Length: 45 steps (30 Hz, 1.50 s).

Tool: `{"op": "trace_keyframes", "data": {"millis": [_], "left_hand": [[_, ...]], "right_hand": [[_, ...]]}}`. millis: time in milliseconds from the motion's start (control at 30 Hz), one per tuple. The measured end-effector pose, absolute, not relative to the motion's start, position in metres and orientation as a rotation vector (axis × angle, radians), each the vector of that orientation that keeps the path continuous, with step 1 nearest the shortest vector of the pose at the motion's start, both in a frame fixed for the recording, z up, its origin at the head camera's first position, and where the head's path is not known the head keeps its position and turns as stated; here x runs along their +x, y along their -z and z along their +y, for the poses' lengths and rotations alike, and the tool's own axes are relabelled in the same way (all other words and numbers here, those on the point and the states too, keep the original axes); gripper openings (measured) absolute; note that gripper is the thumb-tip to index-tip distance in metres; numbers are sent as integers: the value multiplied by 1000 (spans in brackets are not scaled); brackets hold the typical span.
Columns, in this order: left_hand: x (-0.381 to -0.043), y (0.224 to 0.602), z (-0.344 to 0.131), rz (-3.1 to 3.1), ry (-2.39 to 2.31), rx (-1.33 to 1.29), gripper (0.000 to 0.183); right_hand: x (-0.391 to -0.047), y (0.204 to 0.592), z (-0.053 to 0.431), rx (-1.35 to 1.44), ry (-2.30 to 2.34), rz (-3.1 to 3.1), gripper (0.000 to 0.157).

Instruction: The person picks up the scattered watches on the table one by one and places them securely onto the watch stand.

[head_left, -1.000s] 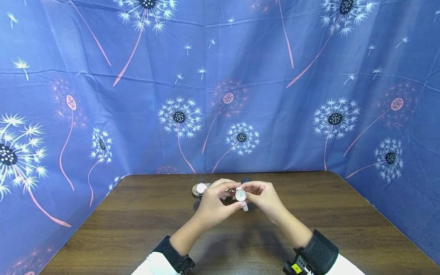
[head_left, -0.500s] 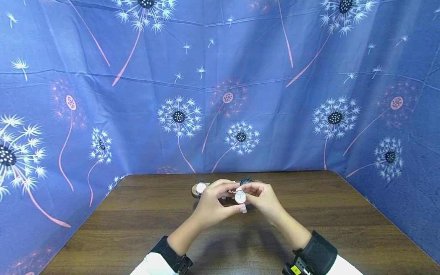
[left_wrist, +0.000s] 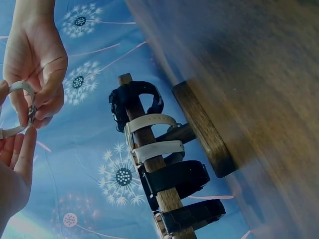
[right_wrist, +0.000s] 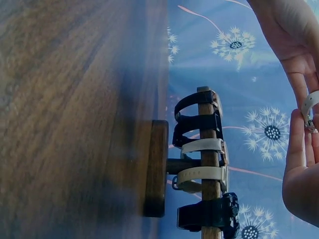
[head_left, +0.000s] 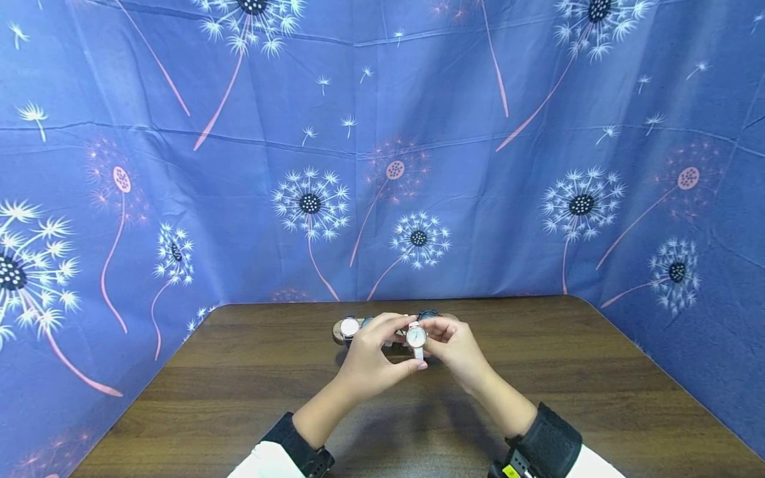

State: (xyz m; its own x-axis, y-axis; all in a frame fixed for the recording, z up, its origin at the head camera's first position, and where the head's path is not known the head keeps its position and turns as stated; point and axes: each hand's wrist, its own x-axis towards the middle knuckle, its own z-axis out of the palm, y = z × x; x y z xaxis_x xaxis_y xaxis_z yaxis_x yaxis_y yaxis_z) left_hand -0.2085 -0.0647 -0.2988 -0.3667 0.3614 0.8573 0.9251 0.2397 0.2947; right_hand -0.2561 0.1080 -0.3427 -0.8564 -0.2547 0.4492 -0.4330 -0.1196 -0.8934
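Note:
Held up between both hands is a wristwatch (head_left: 416,336) with a round white dial and a white strap. My left hand (head_left: 370,355) holds it by the strap, fingers near the top and thumb at the lower end. From the other side, my right hand (head_left: 457,345) pinches the watch by the dial's edge and upper strap. In the left wrist view the strap (left_wrist: 22,85) forms a loop between the fingers of both hands. Only part of the strap (right_wrist: 310,103) shows in the right wrist view, at the right border.
Behind the hands, a wooden watch stand (right_wrist: 209,184) bears several watches on its bar, with black, white and cream straps. Its dark base (left_wrist: 204,129) stands on the brown wooden table (head_left: 239,385). A blue dandelion-print cloth (head_left: 478,199) hangs behind and at both sides.
The watch has turned slightly, so its lower strap hangs straighter beneath the dial instead of slanting right. It has shifted a little left. Both hands keep their hold.

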Motion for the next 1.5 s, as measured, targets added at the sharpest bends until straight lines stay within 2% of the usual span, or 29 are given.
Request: {"op": "trace_keyframes", "data": {"millis": [200, 467, 800, 1100, 1400, 1500], "left_hand": [[-219, 309, -65, -1824, 1095, -1198, 55], [-238, 331, -68, -1922, 940, -1206, 78], [-236, 329, -68, -1908, 955, -1157, 67], [-213, 304, -68, -1817, 999, -1170, 58], [-212, 299, -74, -1815, 970, -1184, 48], [-219, 304, -75, -1800, 923, -1182, 46]], "right_hand": [[-256, 345, 109, 843, -2117, -2000, 30], [-254, 345, 107, 736, -2143, -1995, 21], [-253, 345, 108, 826, -2181, -1961, 27], [-255, 344, 113, 952, -2068, -1984, 34], [-249, 328, 127, 1406, -1785, -1861, 43], [-239, 318, 122, 1452, -1577, -1833, 50]]}}
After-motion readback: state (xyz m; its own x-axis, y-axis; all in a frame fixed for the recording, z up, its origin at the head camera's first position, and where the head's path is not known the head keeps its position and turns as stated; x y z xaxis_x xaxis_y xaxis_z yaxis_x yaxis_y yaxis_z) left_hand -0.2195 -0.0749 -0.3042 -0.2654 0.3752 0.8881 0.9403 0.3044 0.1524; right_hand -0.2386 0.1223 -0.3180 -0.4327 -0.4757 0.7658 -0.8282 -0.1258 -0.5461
